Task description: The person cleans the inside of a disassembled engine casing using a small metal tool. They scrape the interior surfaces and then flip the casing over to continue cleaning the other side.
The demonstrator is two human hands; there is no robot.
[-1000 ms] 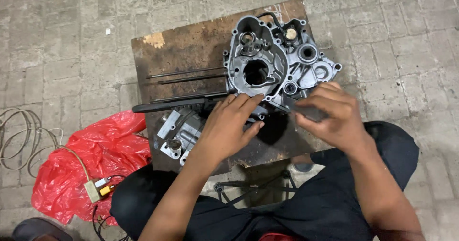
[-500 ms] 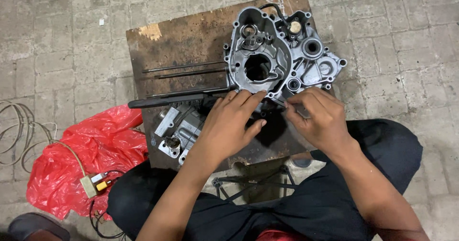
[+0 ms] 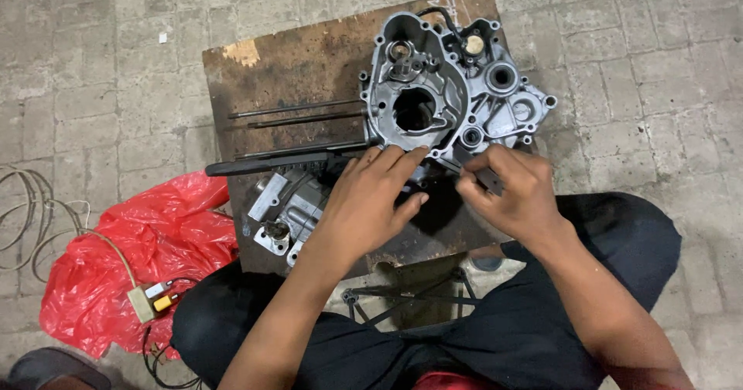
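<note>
A grey cast-metal engine crankcase half (image 3: pixel 449 96) lies flat on a worn brown wooden board (image 3: pixel 302 57). My left hand (image 3: pixel 371 200) rests palm down at the case's near edge, fingers spread and touching its rim. My right hand (image 3: pixel 507 193) is just to the right, fingers curled around a small dark flat part (image 3: pixel 489 179) at the case's lower right edge. A dark patch on the board lies between both hands, partly hidden by them.
Long thin rods (image 3: pixel 302 115) and a black bar (image 3: pixel 279 162) lie left of the case. A smaller grey metal part (image 3: pixel 282 212) sits near the board's front left. A red plastic bag (image 3: pixel 131 262), a small switch box with wires (image 3: pixel 143 301) and a cable coil (image 3: pixel 23 212) lie on the paved floor.
The view has shifted slightly. My right hand has drawn in towards the case's lower edge; my left hand has stayed pressed at the near rim.
</note>
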